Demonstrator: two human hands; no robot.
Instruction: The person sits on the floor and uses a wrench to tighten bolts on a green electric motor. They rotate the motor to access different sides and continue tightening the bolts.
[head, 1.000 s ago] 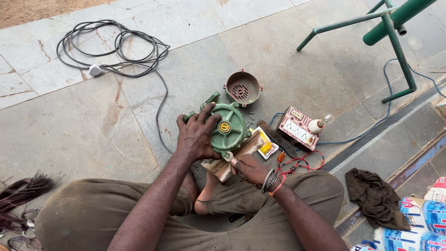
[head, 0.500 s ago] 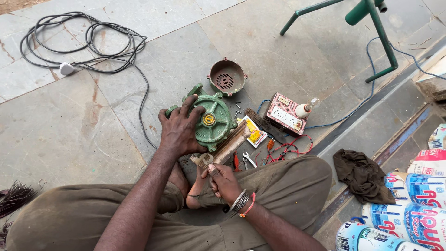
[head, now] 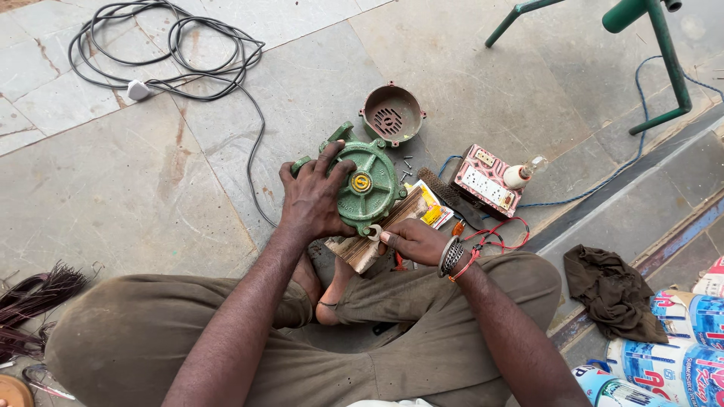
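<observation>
1. A floor of grey stone slabs fills the view, with a person seated cross-legged on it in olive trousers.
2. A green motor housing, round with a brass-coloured centre, stands on its side on the floor just in front of the crossed legs, resting against a wooden block.
3. The left hand is spread over the left side of the housing, fingers wrapped onto its face and gripping it.
4. The right hand, wearing bangles and a red thread at the wrist, is closed around a small spanner whose open end sits at the lower rim of the housing.
5. Just behind the housing lies a rust-red fan cover, cup side up, apart from it.
6. A few loose screws lie between the cover and the housing.
7. To the right sits a pink switch board with a bulb on its edge, and a wire brush beside it.
8. A coiled black cable with a white plug lies at the upper left.
9. A dark rag lies at the right, near printed sacks.
10. A green metal stand stands at the upper right.
</observation>
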